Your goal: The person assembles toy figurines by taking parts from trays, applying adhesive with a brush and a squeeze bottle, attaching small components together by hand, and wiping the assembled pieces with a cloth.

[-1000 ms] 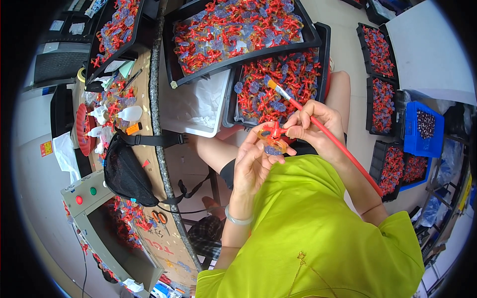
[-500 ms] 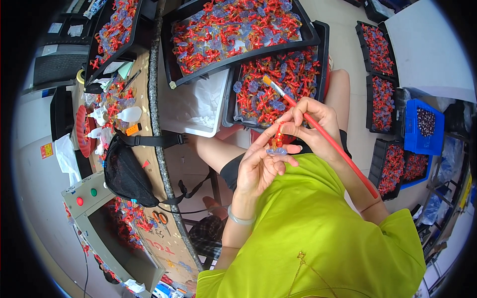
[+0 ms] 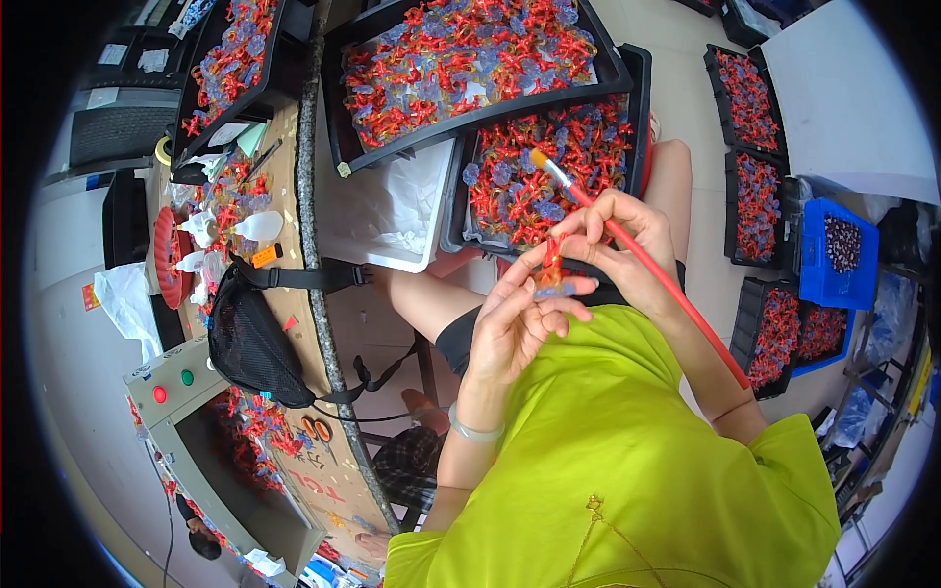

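Between my two hands is a small red and yellow figurine [image 3: 553,257] with a translucent bluish base. My left hand [image 3: 512,328], with a pale bangle at its wrist, grips the base between thumb and fingertips. The fingers of my right hand [image 3: 619,235] close around a red-handled paintbrush [image 3: 676,294], and its thumb and fingertips touch the figurine's top. The brush points up and left, its tan bristles above an open black crate [image 3: 642,108] of similar figurines. Its handle lies across my right forearm.
A larger black tray [image 3: 613,69] of figurines overlaps that crate, beside a white bin [image 3: 421,260]. On the workbench [image 3: 312,196] at left are a black mesh bag [image 3: 255,343], white bottles [image 3: 260,226] and scissors [image 3: 317,429]. More filled crates and a blue bin [image 3: 833,284] stand at right.
The figurine has turned slightly in my fingers, so its base shows more edge-on. The brush tip has shifted a little right. A person's dark-haired head now shows at lower left.
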`<state>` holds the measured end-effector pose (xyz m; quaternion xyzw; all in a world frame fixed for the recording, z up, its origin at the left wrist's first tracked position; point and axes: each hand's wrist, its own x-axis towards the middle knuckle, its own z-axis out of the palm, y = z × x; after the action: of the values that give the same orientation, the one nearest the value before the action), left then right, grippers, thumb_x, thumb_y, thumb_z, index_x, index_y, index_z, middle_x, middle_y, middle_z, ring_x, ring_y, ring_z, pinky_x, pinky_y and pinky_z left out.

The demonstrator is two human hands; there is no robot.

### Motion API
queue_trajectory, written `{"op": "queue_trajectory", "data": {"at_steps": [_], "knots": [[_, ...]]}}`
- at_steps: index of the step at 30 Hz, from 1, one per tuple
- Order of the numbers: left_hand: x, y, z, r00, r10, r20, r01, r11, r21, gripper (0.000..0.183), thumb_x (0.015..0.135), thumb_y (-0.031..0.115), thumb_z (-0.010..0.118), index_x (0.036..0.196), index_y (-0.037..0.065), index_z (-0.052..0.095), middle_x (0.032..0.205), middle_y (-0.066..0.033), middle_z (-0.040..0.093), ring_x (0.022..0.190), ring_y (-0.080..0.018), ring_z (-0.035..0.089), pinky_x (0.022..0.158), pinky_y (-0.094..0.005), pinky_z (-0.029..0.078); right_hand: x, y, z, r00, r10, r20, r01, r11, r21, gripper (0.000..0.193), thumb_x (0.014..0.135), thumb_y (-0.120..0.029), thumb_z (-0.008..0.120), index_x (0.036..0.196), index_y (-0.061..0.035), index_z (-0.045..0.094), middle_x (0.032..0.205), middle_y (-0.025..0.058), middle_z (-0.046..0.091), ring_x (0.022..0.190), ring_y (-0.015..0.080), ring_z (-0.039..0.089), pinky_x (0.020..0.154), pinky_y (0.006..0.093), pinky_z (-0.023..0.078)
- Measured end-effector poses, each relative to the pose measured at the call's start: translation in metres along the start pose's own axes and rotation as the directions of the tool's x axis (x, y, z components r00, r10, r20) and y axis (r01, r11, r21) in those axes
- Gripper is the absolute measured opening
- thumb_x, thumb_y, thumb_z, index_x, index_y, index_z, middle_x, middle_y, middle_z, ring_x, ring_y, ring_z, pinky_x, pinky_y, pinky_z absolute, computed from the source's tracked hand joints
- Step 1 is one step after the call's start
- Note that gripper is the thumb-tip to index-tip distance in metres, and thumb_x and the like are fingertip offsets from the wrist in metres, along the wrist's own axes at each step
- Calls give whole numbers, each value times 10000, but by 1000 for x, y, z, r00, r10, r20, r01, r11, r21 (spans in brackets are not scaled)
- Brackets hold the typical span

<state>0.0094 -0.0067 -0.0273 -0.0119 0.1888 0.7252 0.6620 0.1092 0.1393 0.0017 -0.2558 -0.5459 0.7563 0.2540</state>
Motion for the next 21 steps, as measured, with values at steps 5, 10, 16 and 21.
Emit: {"op": "queue_trajectory", "data": {"at_steps": [5, 10, 16, 21], "knots": [[39, -5, -27, 984, 167, -65, -50, 603, 796, 462, 966, 87, 468, 1404, 12, 343, 1330, -244, 459, 1008, -250, 636, 836, -302, 525, 4, 8, -26, 975, -85, -207, 75, 995, -59, 118, 850, 63, 601, 815, -22, 526, 987, 128, 653, 930, 134, 618, 842, 264, 497], [56, 7, -44, 960, 214, -183, 175, 57, 983, 361, 915, 117, 559, 1259, 11, 545, 1230, -196, 575, 972, -201, 650, 780, -281, 529, -5, 1, -52, 944, -114, -310, 76, 988, -131, 129, 856, 82, 574, 807, -23, 516, 957, 131, 651, 943, 156, 626, 879, 270, 481], [114, 77, -38, 739, 661, 132, -84, -104, 991, 184, 902, 94, 534, 983, -4, 668, 802, -121, 695, 709, -181, 671, 637, -312, 509, -25, 8, -81, 919, -65, -389, 12, 991, -136, 119, 861, 66, 574, 804, -23, 520, 908, 114, 636, 934, 172, 631, 888, 288, 469], [204, 169, -69, 612, 694, 379, 182, -590, 787, 187, 777, 95, 645, 940, 7, 673, 861, -233, 656, 862, -358, 652, 742, -415, 509, -32, 9, -83, 925, -24, -379, -14, 995, -97, 119, 864, 60, 577, 804, -27, 521, 894, 107, 631, 924, 168, 630, 892, 294, 462]]}}
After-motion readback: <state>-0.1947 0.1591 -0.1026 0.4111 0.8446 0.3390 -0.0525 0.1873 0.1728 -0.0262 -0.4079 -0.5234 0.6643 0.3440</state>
